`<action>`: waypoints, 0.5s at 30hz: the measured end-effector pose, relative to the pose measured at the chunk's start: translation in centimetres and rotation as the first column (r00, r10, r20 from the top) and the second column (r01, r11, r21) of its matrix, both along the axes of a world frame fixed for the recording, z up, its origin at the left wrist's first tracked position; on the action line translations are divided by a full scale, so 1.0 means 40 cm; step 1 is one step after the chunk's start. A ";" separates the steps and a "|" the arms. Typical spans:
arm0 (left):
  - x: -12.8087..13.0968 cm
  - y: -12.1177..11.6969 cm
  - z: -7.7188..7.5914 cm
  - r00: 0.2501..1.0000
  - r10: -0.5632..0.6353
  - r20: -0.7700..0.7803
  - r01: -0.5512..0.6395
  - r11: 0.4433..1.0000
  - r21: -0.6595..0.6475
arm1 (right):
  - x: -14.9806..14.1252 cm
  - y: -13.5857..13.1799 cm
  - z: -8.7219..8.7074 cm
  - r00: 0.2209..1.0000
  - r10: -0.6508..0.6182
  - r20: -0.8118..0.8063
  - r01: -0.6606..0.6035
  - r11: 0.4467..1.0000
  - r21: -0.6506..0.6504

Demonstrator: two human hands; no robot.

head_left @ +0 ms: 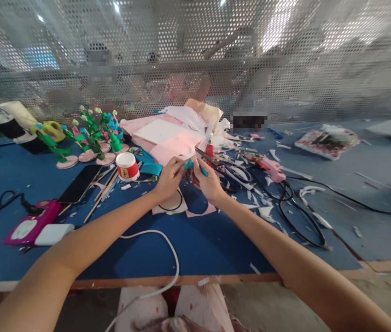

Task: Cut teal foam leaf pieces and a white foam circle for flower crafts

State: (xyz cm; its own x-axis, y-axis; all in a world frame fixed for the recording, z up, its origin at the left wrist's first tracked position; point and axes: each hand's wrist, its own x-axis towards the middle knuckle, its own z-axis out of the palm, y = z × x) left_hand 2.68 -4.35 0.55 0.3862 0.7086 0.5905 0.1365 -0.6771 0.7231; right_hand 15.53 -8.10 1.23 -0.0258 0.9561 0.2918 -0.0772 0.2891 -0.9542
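Over the middle of the blue table [198, 244], my left hand [169, 177] and my right hand [206, 180] meet fingertip to fingertip. Both pinch a small teal foam piece [189, 164] between them. A teal strip [203, 171] sticks out by my right thumb. Under the hands lie a white round cut-out and a pink paper scrap [200, 211]. Scissors with a red pivot [210, 157] lie just behind my right hand.
Green and teal foam flowers on pink bases [91, 138] stand at the back left. Near them are a red-and-white cup [127, 166], a phone [79, 182] and wooden sticks. Pink sheets [167, 138], a pink glue gun [271, 168] and black cables [302, 221] lie around. A perforated screen closes the back.
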 end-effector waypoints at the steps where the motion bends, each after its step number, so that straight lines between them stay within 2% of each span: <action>1: -0.001 0.000 0.000 1.000 -0.008 -0.022 0.009 0.999 0.037 | 0.001 0.000 0.002 1.000 0.007 -0.020 -0.007 1.000 -0.023; 4: -0.006 0.003 -0.004 0.998 -0.011 -0.063 0.017 0.995 0.096 | 0.003 -0.001 0.010 0.998 0.025 -0.058 -0.030 0.996 -0.081; 8: -0.012 0.009 -0.010 0.993 0.105 -0.047 -0.094 0.977 0.190 | 0.006 -0.001 0.018 0.992 0.090 -0.087 -0.099 0.990 -0.102; 10: -0.013 0.009 -0.011 0.992 0.124 -0.008 -0.119 0.969 0.218 | 0.009 0.001 0.019 0.990 0.108 -0.087 -0.116 0.989 -0.094; 15: -0.011 0.002 -0.004 0.999 0.020 0.026 -0.024 0.986 0.165 | 0.014 0.003 0.017 0.991 0.114 -0.068 -0.121 0.987 -0.107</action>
